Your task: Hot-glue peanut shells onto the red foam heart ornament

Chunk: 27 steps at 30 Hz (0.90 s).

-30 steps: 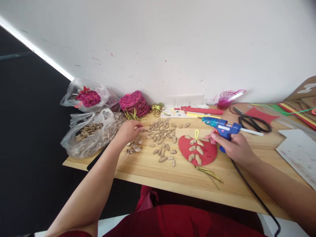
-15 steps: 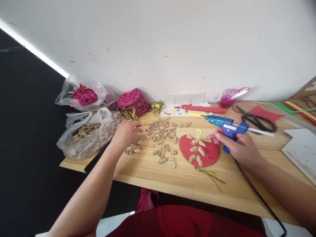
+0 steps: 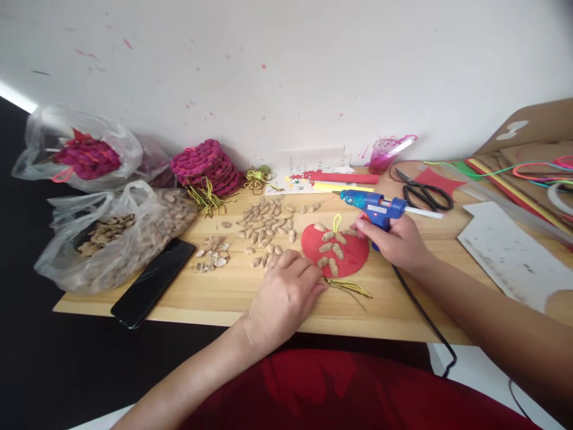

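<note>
Right hand: you are clamping your right hand (image 3: 405, 243) around the blue glue gun (image 3: 377, 209), and its nozzle is pointing left.
Left hand: you are curling your left hand (image 3: 286, 291) just beside the near left edge of the red piece; whether its fingertips are pinching anything, you cannot tell from here.
Red piece: the red piece (image 3: 357, 255) is lying on the worktop (image 3: 210, 295) between your hands, bearing attached peanuts (image 3: 338, 251), with a yellow loop (image 3: 337, 223) at its far edge.
Tassel: the yellow-green tassel (image 3: 351, 288) is trailing right from its near edge.
Loose peanuts: the loose peanuts (image 3: 264, 218) are lying left of it.
Phone: the black phone (image 3: 154, 282) is resting near left.
Scissors: the black-handled scissors (image 3: 427, 194) are lying far right.
</note>
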Available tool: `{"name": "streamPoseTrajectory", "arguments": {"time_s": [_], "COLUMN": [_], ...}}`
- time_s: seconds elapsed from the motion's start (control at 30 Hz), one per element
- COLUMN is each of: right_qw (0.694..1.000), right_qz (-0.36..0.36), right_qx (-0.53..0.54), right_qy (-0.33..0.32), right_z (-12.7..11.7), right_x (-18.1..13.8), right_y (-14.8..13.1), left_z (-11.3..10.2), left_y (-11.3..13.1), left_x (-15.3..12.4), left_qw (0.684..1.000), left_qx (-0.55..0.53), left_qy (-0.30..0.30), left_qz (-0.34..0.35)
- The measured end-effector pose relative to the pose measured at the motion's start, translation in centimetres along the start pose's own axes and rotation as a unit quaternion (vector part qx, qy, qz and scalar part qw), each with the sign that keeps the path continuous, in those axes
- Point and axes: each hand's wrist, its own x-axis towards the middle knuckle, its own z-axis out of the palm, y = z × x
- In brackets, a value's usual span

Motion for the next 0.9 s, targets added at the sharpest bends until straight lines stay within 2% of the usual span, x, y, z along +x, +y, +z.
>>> {"name": "streamPoseTrajectory", "arguments": {"time_s": [0.13, 0.23, 0.37, 0.5, 0.67, 0.9], "right_qw": [1.000, 0.999, 0.998, 0.998, 0.997, 0.998], "right_qz": [-0.002, 0.012, 0.022, 0.016, 0.037, 0.035], "right_qx": [-0.016, -0.009, 0.022, 0.026, 0.044, 0.036], "right_qy": [0.022, 0.049, 0.049, 0.052, 0.053, 0.042], "right_z": [-0.2, -0.2, -0.2, -0.2, -0.2, -0.2], "right_x": [0.0, 0.0, 0.1, 0.2, 0.2, 0.3], "right_y": [0.1, 0.5, 1.0, 0.9, 0.6, 0.5], "left_z": [-0.6, -1.7, -2.7, -2.2, -0.5, -0.8], "left_y": [-0.8, -2.5, -4.5, -4.4, -3.9, -6.3], "left_x": [-0.2, -1.2, -2.8, -3.7, -3.3, -1.7], "left_qw": [1.000, 0.996, 0.992, 0.993, 0.993, 0.992], "left_qx": [0.004, 0.025, 0.031, -0.018, -0.051, -0.020], "left_qy": [0.029, 0.079, 0.110, 0.102, 0.090, 0.096], "left_qz": [-0.001, -0.019, -0.048, -0.062, -0.049, -0.076]}}
